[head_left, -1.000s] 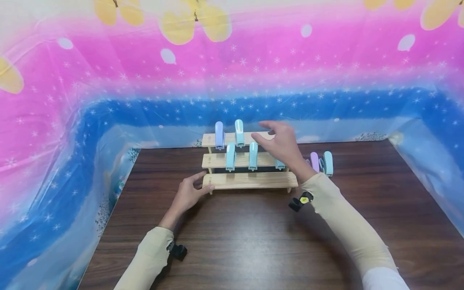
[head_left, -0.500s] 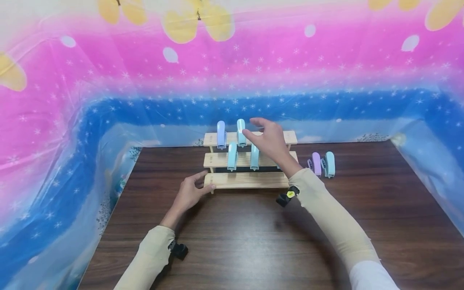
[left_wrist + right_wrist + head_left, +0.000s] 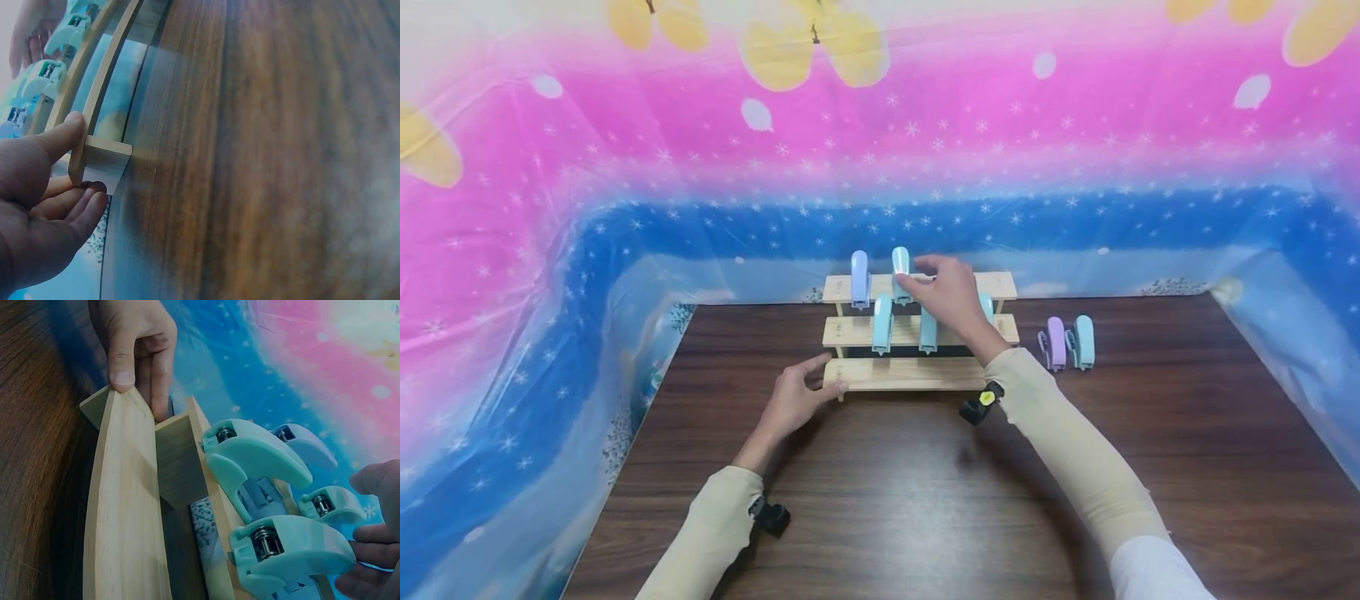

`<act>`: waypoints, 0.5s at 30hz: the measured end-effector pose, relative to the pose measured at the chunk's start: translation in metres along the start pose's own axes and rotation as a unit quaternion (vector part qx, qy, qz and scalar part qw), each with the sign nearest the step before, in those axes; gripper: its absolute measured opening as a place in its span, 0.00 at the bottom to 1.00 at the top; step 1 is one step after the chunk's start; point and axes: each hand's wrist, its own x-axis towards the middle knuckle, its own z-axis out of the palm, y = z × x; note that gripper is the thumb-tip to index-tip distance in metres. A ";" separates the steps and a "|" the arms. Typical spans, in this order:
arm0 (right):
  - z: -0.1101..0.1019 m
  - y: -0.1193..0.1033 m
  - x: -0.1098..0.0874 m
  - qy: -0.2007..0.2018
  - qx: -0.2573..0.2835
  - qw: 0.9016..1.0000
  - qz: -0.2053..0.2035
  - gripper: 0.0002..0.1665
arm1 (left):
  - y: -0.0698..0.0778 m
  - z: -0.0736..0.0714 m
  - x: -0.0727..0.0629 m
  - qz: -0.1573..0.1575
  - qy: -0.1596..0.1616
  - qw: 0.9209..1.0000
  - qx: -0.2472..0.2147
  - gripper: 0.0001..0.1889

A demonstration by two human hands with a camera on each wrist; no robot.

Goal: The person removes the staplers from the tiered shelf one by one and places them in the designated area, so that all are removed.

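A three-tier wooden display stand (image 3: 917, 375) stands on the table. My left hand (image 3: 793, 398) grips the left end of its lowest tier, thumb on top and fingers beneath. On the top tier are a lilac-blue hole punch (image 3: 859, 279) and a mint hole punch (image 3: 900, 262). My right hand (image 3: 951, 292) reaches over the middle tier with thumb and fingers spread beside that mint punch; in the right wrist view a gap shows between them. The middle tier holds more mint punches (image 3: 882, 323), one (image 3: 986, 305) partly hidden by my right hand.
To the right of the stand, a purple punch (image 3: 1056, 342) and a mint punch (image 3: 1083, 342) stand side by side on the dark wooden table (image 3: 880, 500). A patterned pink and blue cloth (image 3: 1075, 167) hangs behind and along the sides.
My right hand has moved left along the stand to the mint punch on the top tier. My left hand keeps its grip on the stand's left end.
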 end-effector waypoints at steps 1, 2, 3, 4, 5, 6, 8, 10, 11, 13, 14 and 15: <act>0.001 0.001 0.000 -0.002 0.001 1.000 0.000 0.35 | 0.000 0.000 0.000 0.000 0.000 1.000 0.000 0.35; 0.002 0.001 0.000 -0.002 0.003 1.000 -0.001 0.35 | 0.000 0.001 0.000 0.000 0.000 1.000 0.000 0.35; 0.003 0.001 0.001 -0.003 0.004 1.000 -0.001 0.34 | 0.000 0.001 0.000 0.001 0.000 1.000 0.001 0.35; 0.003 0.002 0.001 -0.003 0.005 1.000 -0.002 0.34 | 0.000 0.001 0.000 0.000 0.000 1.000 0.001 0.35; 0.004 0.002 0.001 -0.001 0.004 1.000 -0.005 0.33 | 0.000 0.001 0.000 0.000 0.001 1.000 0.002 0.35; 0.004 0.002 0.001 -0.001 0.004 1.000 -0.005 0.33 | 0.000 0.001 -0.001 0.000 0.001 1.000 0.003 0.35; 0.005 0.002 0.002 0.001 0.002 1.000 -0.006 0.31 | 0.000 0.001 -0.001 0.000 0.001 1.000 0.002 0.35; 0.006 0.003 0.002 0.003 0.001 1.000 -0.006 0.30 | 0.000 0.001 0.000 -0.001 0.001 1.000 0.001 0.35; 0.006 0.003 0.002 0.003 0.000 1.000 -0.007 0.29 | 0.000 0.002 0.000 0.000 0.001 1.000 0.001 0.35; 0.008 0.004 0.003 0.004 -0.003 1.000 -0.010 0.29 | 0.000 0.002 0.000 -0.001 0.002 1.000 0.002 0.35; 0.008 0.004 0.003 0.005 -0.006 1.000 -0.011 0.29 | 0.000 0.002 0.000 -0.001 0.003 1.000 0.003 0.35; 0.009 0.005 0.002 0.006 -0.010 1.000 -0.013 0.29 | 0.000 0.002 0.000 -0.001 0.003 1.000 0.004 0.35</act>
